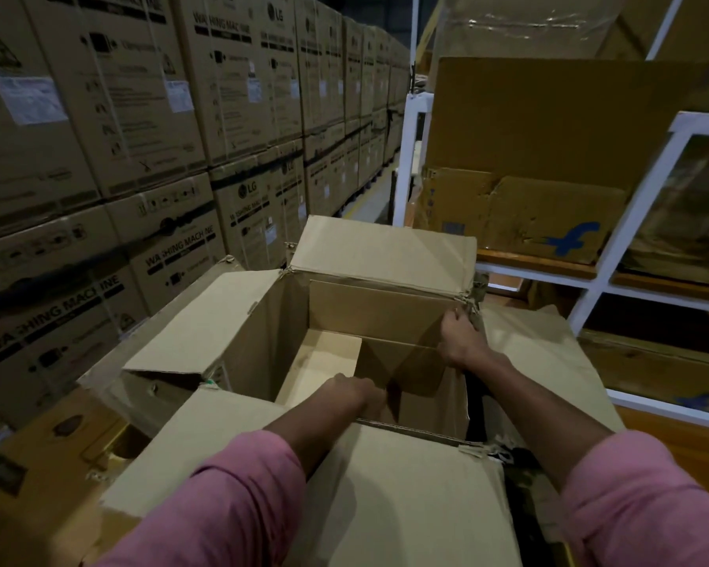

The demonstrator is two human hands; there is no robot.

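Carton (258, 321) open in the warehouse aisle, panel in hand

Head view: our right hand (461, 337) grips the carton's right rim near the far corner while our left hand (361, 392) holds the loose inner panel (402, 362). We should brace the rim and lift the panel evenly.

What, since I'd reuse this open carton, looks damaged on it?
On the carton, the far right corner is torn and frayed beside the right hand gripping it; the left flap is creased and bent.
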